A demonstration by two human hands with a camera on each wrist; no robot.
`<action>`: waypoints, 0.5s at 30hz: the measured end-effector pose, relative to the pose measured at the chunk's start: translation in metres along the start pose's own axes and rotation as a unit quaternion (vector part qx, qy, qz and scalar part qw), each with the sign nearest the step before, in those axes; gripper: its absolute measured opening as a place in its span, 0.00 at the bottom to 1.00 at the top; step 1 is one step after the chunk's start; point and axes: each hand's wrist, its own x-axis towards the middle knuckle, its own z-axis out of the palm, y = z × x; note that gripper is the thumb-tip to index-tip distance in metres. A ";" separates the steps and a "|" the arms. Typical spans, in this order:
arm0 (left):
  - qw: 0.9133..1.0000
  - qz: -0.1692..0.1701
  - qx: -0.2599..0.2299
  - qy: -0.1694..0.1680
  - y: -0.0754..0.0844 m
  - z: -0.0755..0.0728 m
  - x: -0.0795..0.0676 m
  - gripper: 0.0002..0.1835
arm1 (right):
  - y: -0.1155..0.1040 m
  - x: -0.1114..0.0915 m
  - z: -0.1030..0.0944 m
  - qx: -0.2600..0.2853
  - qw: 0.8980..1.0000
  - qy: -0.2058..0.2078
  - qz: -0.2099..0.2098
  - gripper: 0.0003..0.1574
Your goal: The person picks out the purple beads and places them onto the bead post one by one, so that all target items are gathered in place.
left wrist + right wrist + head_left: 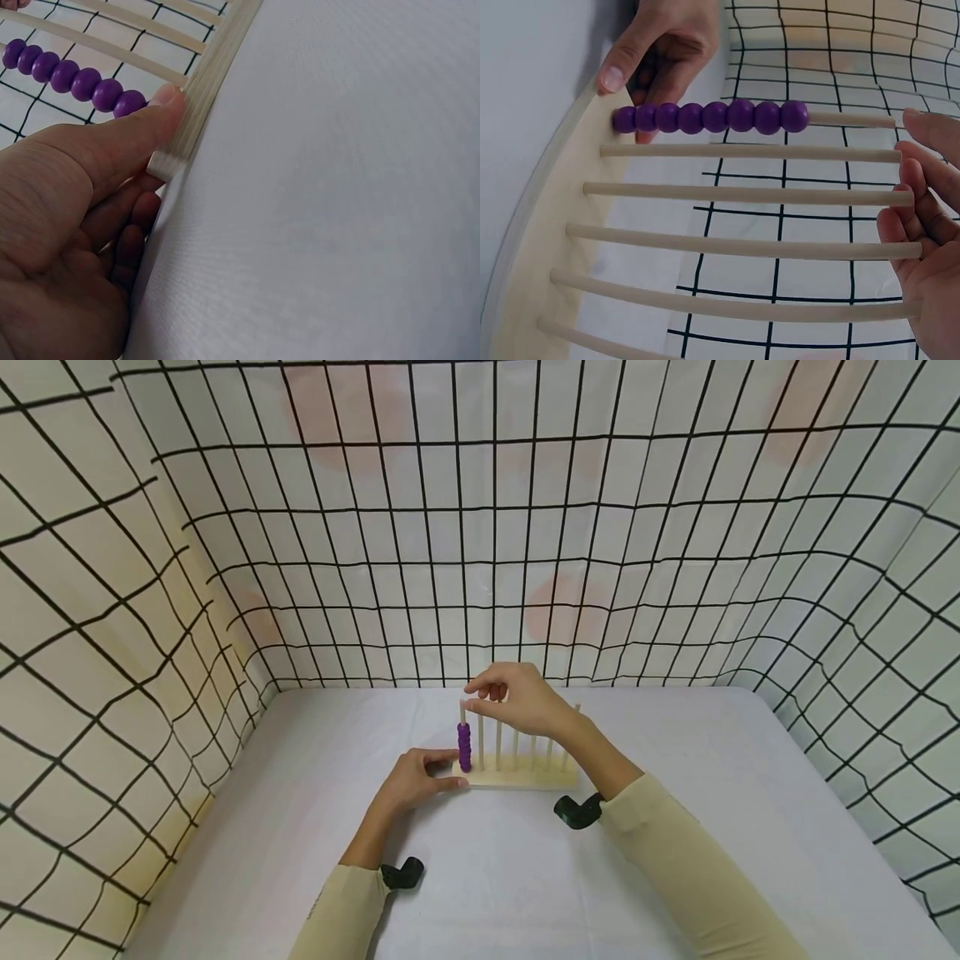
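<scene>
A wooden peg stand [525, 775] stands on the white table, its upright rods [757, 196] in a row along the base. Several purple beads [464, 747] are stacked on the leftmost rod, whose upper end is bare. My left hand [411, 779] grips the left end of the base, thumb on the near side and fingers behind, as the left wrist view [67, 202] shows. Above the stand, my right hand [521, 697] has its thumb and fingertips by the top of the beaded rod. No bead shows between its loosely bent fingers [930, 139].
A black wire grid [495, 535] rises behind the table and along both sides, with white cloth behind it. White cloth covers the tabletop [510, 877]. Each sleeve has a dark wrist-worn piece [577, 812] near the cuff.
</scene>
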 end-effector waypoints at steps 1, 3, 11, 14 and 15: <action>1.000 -0.001 0.000 0.000 0.000 0.000 0.000 0.30 | 0.001 -0.001 -0.001 0.001 1.000 0.002 0.000 0.16; 1.000 -0.002 0.001 0.001 0.000 -0.001 0.000 0.30 | 0.003 -0.003 -0.005 0.002 1.000 0.009 -0.002 0.15; 1.000 -0.003 0.003 -0.003 -0.005 0.001 0.002 0.31 | 0.023 -0.021 -0.030 -0.021 0.999 0.030 0.015 0.16; 1.000 -0.004 0.009 -0.006 -0.005 0.001 0.004 0.32 | 0.034 -0.032 -0.041 -0.026 0.998 0.046 0.032 0.16; 1.000 -0.001 0.010 -0.008 -0.005 0.000 0.005 0.32 | 0.039 -0.037 -0.045 -0.027 0.998 0.052 0.039 0.16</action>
